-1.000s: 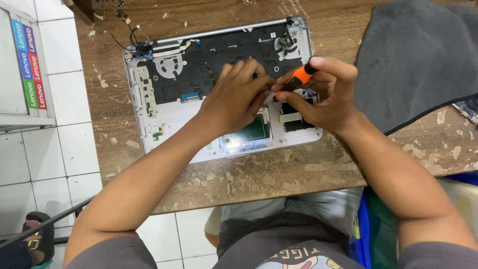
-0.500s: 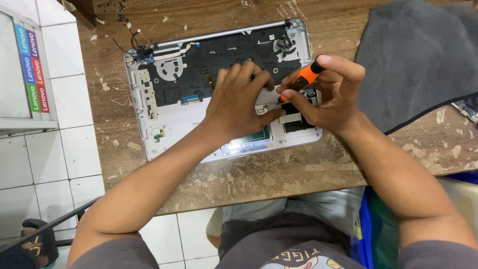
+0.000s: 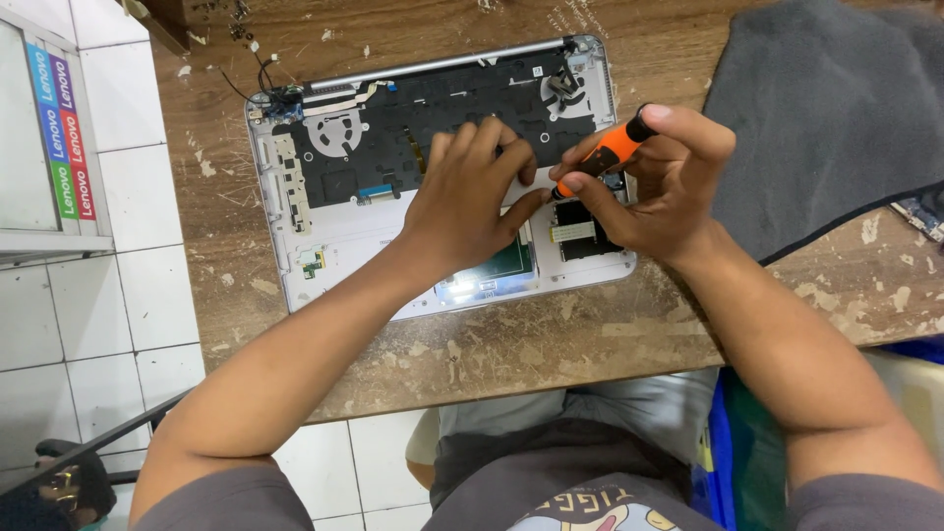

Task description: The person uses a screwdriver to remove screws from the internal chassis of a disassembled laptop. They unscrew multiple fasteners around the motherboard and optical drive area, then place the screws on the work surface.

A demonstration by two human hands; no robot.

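Observation:
An opened silver laptop base (image 3: 334, 231) lies on the worn wooden table (image 3: 551, 344), its black inner parts and two fans exposed. My left hand (image 3: 470, 202) rests flat on the middle of the base, fingers spread and pressing down. My right hand (image 3: 654, 187) grips an orange-and-black screwdriver (image 3: 608, 154), tilted, with its tip pointing down at the base just right of my left fingertips. The tip itself is hidden between the two hands.
A dark grey cloth (image 3: 836, 108) covers the table's right side. A white tiled floor (image 3: 108, 315) lies to the left, with a white cabinet edge (image 3: 44, 128) carrying coloured stickers. A blue and green bag (image 3: 728, 452) sits by my right leg.
The camera view has shifted slightly. My right hand has raised and tilted the screwdriver a little; my left hand stays pressed on the laptop base.

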